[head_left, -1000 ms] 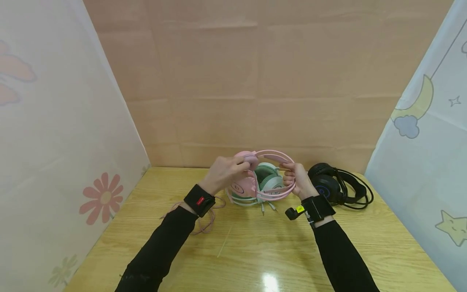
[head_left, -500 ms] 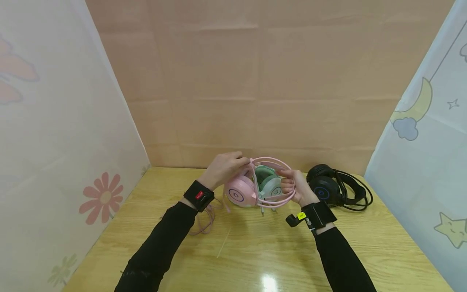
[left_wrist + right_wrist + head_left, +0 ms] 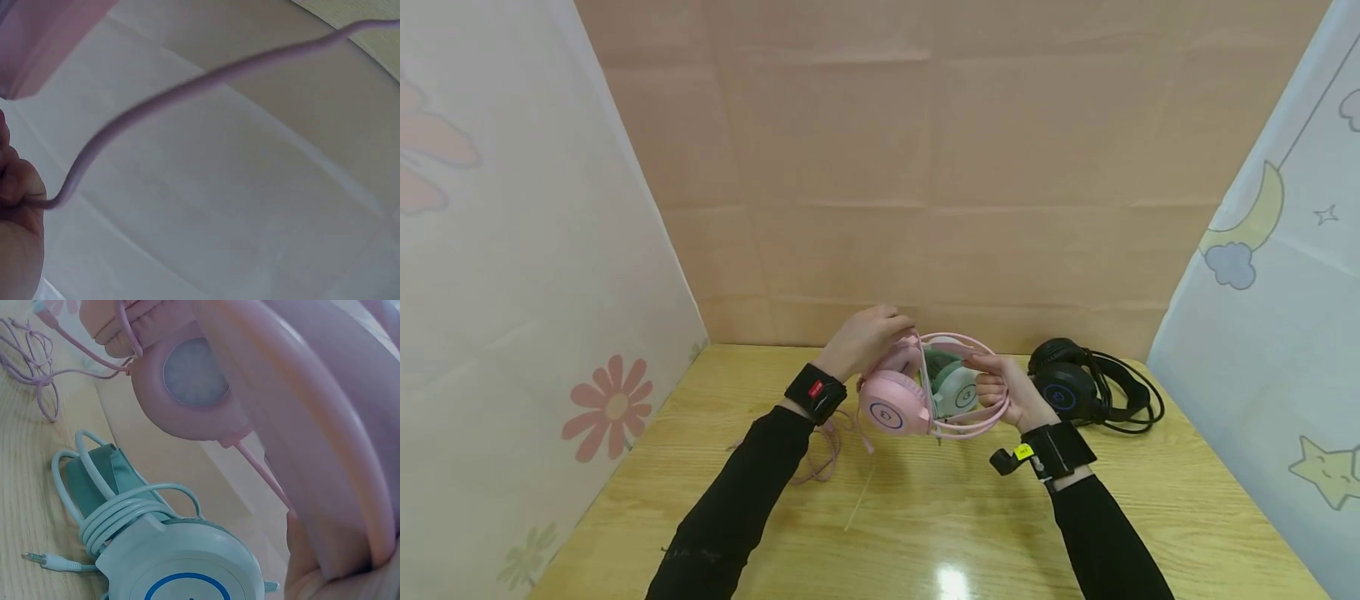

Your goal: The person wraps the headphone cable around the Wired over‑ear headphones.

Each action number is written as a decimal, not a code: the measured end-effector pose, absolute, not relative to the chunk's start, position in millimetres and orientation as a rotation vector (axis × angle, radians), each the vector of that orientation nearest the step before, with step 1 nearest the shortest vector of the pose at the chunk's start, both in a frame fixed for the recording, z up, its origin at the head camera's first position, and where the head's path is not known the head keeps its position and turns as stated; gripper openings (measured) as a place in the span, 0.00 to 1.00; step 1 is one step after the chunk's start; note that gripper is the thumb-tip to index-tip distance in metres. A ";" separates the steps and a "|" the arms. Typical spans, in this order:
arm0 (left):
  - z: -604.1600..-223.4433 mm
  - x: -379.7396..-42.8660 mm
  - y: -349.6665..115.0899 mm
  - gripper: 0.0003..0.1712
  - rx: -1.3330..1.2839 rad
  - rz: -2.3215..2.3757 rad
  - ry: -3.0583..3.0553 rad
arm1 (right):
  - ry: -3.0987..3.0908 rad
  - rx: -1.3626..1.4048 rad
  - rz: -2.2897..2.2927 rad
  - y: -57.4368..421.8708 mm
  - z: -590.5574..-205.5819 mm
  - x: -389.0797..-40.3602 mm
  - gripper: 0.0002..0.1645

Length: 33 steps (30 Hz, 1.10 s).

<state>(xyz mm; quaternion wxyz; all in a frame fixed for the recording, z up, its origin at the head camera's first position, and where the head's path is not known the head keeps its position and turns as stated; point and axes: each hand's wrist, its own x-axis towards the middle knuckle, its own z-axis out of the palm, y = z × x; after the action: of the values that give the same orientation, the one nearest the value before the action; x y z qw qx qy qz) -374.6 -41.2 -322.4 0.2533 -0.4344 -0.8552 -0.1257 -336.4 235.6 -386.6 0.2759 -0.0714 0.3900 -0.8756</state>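
Note:
Pink headphones (image 3: 895, 403) hang tilted above the table, held between both hands. My right hand (image 3: 1011, 390) grips their headband (image 3: 312, 419) at the right end. At the far ear cup (image 3: 181, 394) is my left hand (image 3: 871, 340), its curled fingers holding the thin pink cable (image 3: 187, 87). That cable runs out of the left fist in the left wrist view and loops by the fingers in the right wrist view. Behind the pink pair, green-and-white headphones (image 3: 957, 388) rest on the table, their cable (image 3: 115, 515) wound in a bundle.
Black headphones (image 3: 1067, 385) with a coiled black cable lie right of my right hand. A loose coil of pink cable (image 3: 823, 458) lies on the wooden table (image 3: 760, 533) near the left wrist. Brown paper (image 3: 850, 167) stands behind, with white printed sheets at both sides.
The pink headphones have come down and slightly nearer, their ear cups turning more to the front. My left hand has shifted from the front of an ear cup to behind its top.

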 end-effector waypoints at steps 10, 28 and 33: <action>-324.4 -384.6 -41.0 0.11 -1.132 -0.362 -2.379 | 1.041 -0.260 -2.289 230.5 -386.9 -332.8 0.21; -329.2 -400.5 -37.2 0.04 -1.146 -0.910 -2.738 | 0.894 -0.467 -2.231 235.5 -393.1 -327.7 0.31; -336.5 -403.6 -44.3 0.06 -1.148 -0.989 -2.744 | 0.749 -0.509 -2.263 237.9 -396.4 -321.4 0.33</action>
<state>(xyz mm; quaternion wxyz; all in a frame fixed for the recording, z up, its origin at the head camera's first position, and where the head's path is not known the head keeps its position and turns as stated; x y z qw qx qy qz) -403.6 -44.3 -336.5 0.0034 -0.3662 -0.8755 -0.3154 -321.4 237.9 -396.4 0.3449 -0.1961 0.2883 -0.8715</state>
